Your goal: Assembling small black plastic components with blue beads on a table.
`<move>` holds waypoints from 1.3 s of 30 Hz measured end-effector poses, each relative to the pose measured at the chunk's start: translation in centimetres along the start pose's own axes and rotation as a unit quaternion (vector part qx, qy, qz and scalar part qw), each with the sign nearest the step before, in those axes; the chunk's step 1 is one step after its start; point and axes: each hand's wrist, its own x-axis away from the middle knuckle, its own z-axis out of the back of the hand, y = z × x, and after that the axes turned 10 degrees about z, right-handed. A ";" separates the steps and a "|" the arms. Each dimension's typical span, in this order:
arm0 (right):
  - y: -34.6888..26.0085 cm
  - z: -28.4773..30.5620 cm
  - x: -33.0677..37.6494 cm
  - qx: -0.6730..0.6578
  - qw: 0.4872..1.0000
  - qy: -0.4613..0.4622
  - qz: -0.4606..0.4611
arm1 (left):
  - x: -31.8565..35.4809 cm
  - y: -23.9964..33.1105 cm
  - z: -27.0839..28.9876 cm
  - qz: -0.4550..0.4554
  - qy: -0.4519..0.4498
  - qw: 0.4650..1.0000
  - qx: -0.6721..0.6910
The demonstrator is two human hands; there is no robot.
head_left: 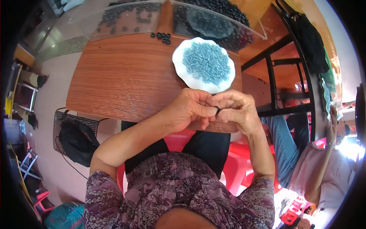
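Right now both hands, left hand [188,108] and right hand [238,110], pinch a small black ring [217,110] between fingertips, just short of the white plate [179,61] of blue beads [204,63] on the bench [122,76]. It looks rubbery, perhaps; one slip and it drops off the bench edge.
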 end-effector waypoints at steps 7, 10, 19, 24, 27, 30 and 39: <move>0.8 1.3 -1.1 0.119 0.991 0.061 0.013 | 3.0 9.8 1.2 -0.194 0.197 0.925 -0.262; 1.3 1.0 -1.3 0.149 0.986 0.070 0.011 | 3.8 17.2 3.4 -0.335 0.302 0.798 -0.399; 1.3 0.1 -3.1 0.188 0.981 0.045 0.024 | 3.3 27.8 11.0 -0.357 0.607 0.210 -0.678; 1.6 1.4 -3.8 0.197 0.978 0.065 0.027 | 0.7 20.2 10.5 -0.546 0.339 0.287 -0.711; 1.9 1.1 -4.2 0.183 0.981 0.055 0.023 | -0.3 15.2 12.5 -0.445 0.350 0.409 -0.716; 2.0 0.5 -4.3 0.206 0.978 0.033 0.020 | -1.3 13.6 13.9 -0.275 0.441 0.432 -0.737; 0.4 0.4 -4.2 0.237 0.970 0.038 0.036 | -2.9 13.1 15.1 -0.282 0.454 0.356 -0.767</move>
